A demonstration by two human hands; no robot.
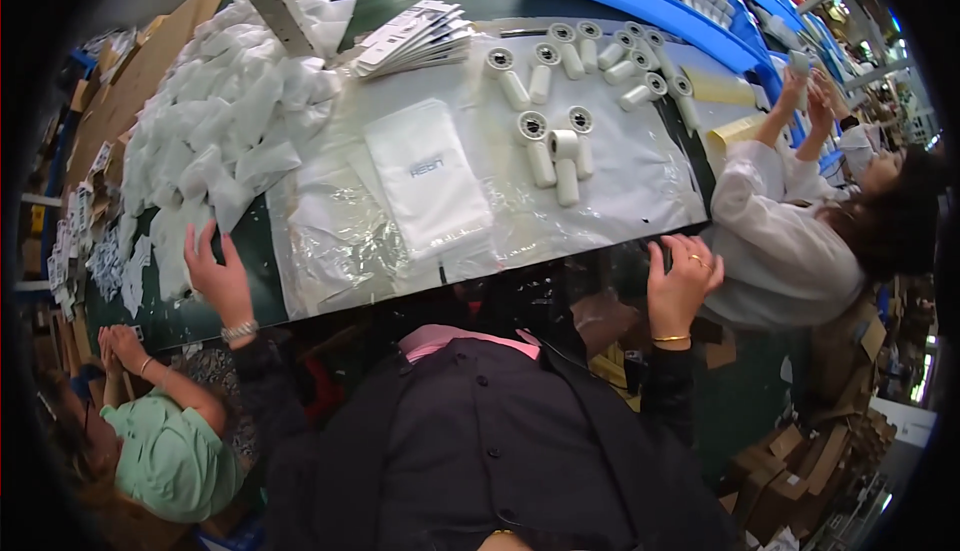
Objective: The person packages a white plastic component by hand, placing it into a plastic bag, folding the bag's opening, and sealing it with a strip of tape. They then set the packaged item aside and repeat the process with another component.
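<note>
Flat white pouch (427,187) on clear plastic, both hands open: L (220,281), R (682,279) at table edge (250,313)

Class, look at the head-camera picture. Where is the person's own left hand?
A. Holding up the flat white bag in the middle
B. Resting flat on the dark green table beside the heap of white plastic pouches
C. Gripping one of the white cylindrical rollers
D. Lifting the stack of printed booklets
B: the left hand lies open on the dark green table, fingers at the edge of the heap of white plastic pouches, holding nothing.
</note>
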